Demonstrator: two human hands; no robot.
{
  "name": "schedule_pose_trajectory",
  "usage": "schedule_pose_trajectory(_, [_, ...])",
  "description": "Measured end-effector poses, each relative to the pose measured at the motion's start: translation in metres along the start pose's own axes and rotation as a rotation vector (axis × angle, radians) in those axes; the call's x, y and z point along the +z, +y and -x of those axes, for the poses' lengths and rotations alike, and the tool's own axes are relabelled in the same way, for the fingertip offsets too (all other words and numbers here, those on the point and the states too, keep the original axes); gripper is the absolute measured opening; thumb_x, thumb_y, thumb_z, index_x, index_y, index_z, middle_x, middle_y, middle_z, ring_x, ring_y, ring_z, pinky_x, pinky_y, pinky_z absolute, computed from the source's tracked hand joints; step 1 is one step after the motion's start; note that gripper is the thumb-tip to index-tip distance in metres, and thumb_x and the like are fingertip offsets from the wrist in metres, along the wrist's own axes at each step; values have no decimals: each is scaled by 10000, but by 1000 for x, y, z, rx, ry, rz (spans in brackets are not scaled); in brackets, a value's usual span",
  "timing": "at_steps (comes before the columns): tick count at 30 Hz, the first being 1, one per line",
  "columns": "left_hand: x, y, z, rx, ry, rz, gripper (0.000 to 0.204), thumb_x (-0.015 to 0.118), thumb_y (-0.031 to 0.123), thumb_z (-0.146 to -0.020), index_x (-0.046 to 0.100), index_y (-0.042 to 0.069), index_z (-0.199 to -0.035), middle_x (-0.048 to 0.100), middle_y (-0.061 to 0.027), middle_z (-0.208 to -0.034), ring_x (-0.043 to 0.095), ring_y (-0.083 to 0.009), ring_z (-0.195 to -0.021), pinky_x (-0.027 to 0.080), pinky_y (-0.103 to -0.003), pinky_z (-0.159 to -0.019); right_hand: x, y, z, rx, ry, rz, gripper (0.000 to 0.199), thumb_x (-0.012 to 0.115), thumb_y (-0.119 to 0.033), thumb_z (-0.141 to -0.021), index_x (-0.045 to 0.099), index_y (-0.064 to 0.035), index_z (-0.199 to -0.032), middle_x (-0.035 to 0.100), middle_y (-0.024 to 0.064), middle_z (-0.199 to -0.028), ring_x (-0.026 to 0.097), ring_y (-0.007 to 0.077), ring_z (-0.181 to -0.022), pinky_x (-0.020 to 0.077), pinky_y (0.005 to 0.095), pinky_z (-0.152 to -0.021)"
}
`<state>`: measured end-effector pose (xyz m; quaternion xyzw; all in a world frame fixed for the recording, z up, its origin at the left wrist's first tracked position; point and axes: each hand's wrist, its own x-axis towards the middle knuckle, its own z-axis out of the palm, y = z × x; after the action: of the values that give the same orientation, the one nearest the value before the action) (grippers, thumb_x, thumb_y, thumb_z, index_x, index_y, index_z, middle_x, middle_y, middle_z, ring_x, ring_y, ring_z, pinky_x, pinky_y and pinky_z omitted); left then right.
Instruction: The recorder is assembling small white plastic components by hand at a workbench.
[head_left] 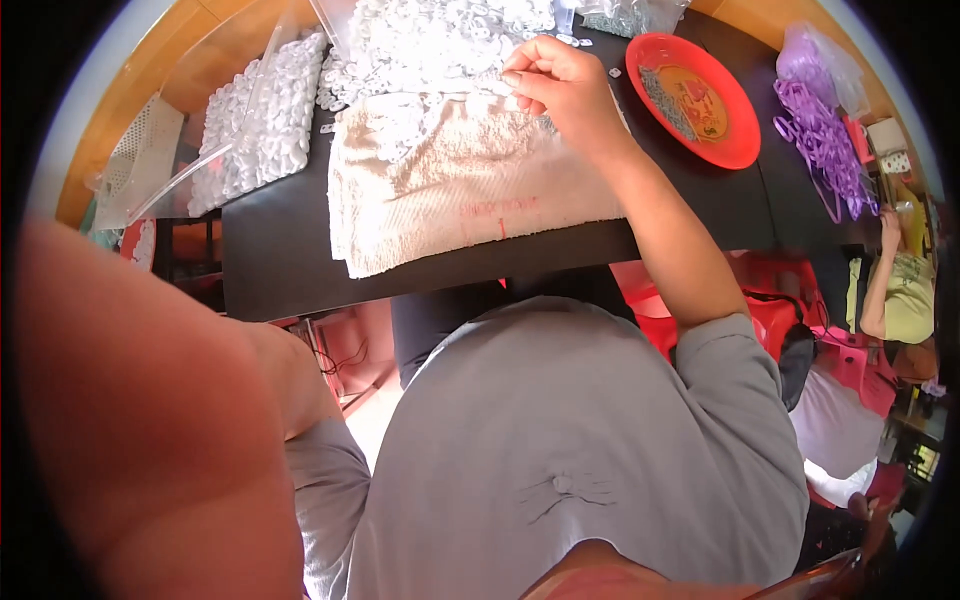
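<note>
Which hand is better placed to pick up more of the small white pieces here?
Right, probably. The right hand rests on the towel at the edge of the pile of white pieces, fingers curled there. The left arm is raised close to the camera, its hand out of view.

White towel (470, 190), red plate (740, 140), purple straps (822, 140), black table (280, 260)

Landmark = towel (470, 185), lying on the table (280, 260) at its near edge; heap of small plastic rings (430, 45) behind the towel, spilling onto its far edge; right hand (560, 85) on the towel's far right corner, at the heap; bag of rings (255, 120) left of the towel; plate (735, 135) right of it; bundle of loops (825, 140) further right, past the plate.
</note>
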<state>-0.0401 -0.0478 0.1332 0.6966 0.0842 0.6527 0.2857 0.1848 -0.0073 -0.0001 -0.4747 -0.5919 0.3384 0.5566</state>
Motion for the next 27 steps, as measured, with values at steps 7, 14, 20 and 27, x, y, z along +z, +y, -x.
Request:
schedule_pose_trajectory(7, [-1, 5, 0, -25, 38, -67, 411, 621, 133, -784, 550, -44, -1149, 591, -207, -1124, 598, -330, -1018, 493, -400, -849, 3, -3, 1, 4, -3, 61, 43, 640, -62, -864, 610, -32, -862, 592, -11, -704, 535, 52, -622, 433, 206, -562])
schedule_pose_trajectory(14, [6, 9, 5, -24, 102, -109, 337, 578, 119, -811, 575, -56, -1099, 599, -209, -1094, 600, -333, -1008, 485, -419, -887, -2, 0, -2, 13, 9, -7, 48, 639, -66, -864, 611, -28, -856, 599, -2, -700, 549, 60, -622, 430, 211, -562])
schedule_pose_trajectory(20, [-4, 6, 4, 102, 139, -138, 288, 541, 107, -834, 596, -66, -1057, 605, -210, -1069, 602, -335, -1000, 478, -434, -920, -3, -10, -7, 91, -45, -157, 50, 610, -54, -872, 612, -4, -864, 608, 26, -715, 576, 97, -627, 439, 233, -554])
schedule_pose_trajectory(27, [20, -48, 26, -708, 148, -81, 114, 684, -4, -773, 700, -6, -886, 690, -45, -855, 586, -67, -761, 453, -208, -712, -11, -15, 2, 133, -24, -349, 65, 617, -52, -872, 609, -7, -918, 646, 60, -795, 620, 140, -663, 443, 241, -550])
